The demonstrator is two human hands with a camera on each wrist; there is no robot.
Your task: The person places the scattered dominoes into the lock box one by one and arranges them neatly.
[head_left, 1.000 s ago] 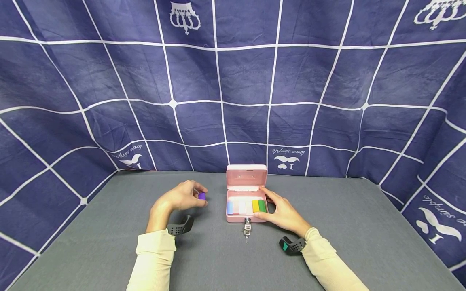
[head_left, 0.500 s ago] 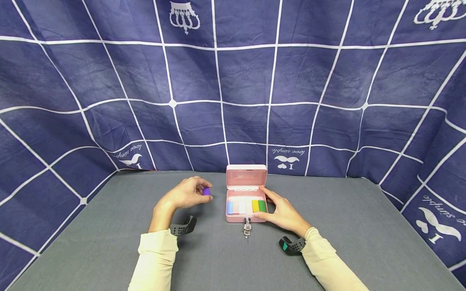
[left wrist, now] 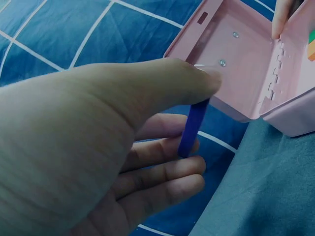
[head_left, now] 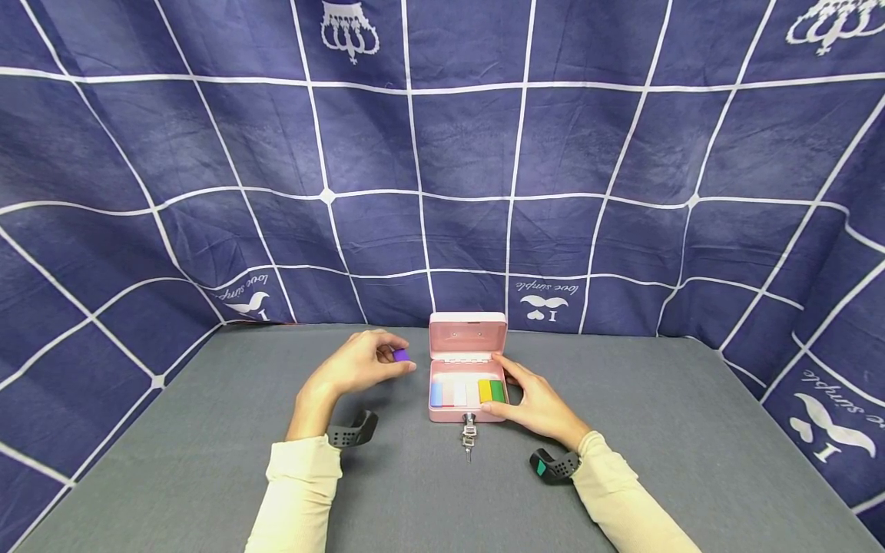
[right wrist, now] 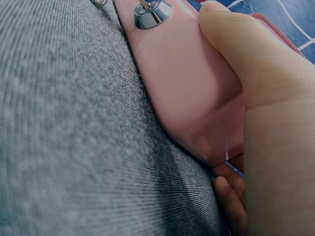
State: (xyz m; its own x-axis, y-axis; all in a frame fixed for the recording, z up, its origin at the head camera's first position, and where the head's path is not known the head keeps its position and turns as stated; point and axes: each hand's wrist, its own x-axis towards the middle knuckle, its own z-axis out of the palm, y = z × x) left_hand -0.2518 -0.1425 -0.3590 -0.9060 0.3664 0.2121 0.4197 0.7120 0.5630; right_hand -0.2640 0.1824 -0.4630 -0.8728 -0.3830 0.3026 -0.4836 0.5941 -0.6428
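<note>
My left hand (head_left: pixel 354 362) pinches a thin purple block (head_left: pixel 401 355) left of the open pink cash box (head_left: pixel 448 415). In the left wrist view, the purple block (left wrist: pixel 193 127) stands between thumb and fingers, its upper end overlapped by the thumb. My right hand (head_left: pixel 542 403) grips the box's right side, thumb on the front rim and fingers at the back corner. Inside lie a light blue block (head_left: pixel 436 394), whitish ones, a yellow block (head_left: pixel 485 392) and a green block (head_left: pixel 497 392). The lid (head_left: pixel 468 334) is raised.
Keys (head_left: pixel 469 436) hang from the lock (right wrist: pixel 152 14) on the box's front, down toward the grey tabletop (head_left: pixel 415 491). Behind the table hangs a blue cloth (head_left: pixel 463 153) with white lines. Each wrist wears a dark band.
My left hand has moved right and slightly away from me with the purple block, closer to the box. The right hand and the box have stayed in place.
</note>
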